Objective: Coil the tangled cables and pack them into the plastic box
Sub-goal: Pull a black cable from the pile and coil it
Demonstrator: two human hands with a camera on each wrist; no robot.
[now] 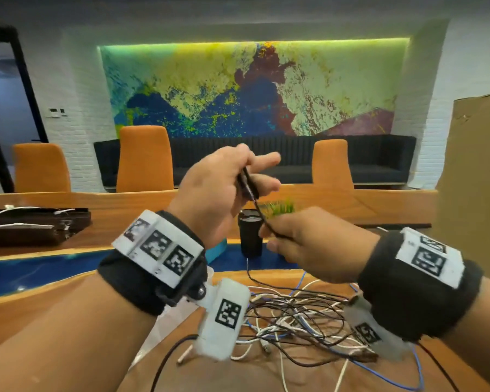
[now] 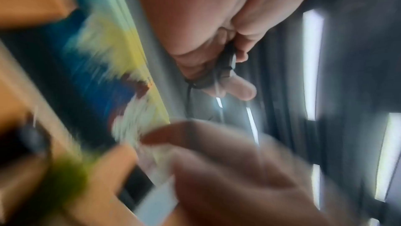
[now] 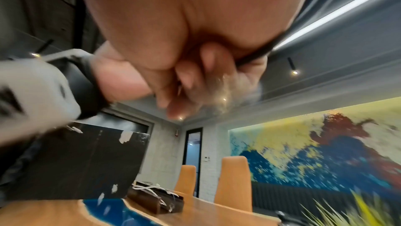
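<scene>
Many tangled cables (image 1: 300, 321), black, white and blue, lie on the wooden table (image 1: 68, 306) nearest me. Above them my right hand (image 1: 309, 244) pinches a black cable (image 1: 255, 205); my left hand (image 1: 221, 193), higher, grips its coiled end. Beyond stands a black tumbler (image 1: 249, 236). I see no plastic box.

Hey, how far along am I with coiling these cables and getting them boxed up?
Early on. Nothing looks finished: no coiled cable shows anywhere, and the plastic box is not in view. In hand: one thin black cable, gripped by the left hand and pinched lower down by the right hand. Left: the tangled pile of white, black and blue cables lying on the table.
</scene>
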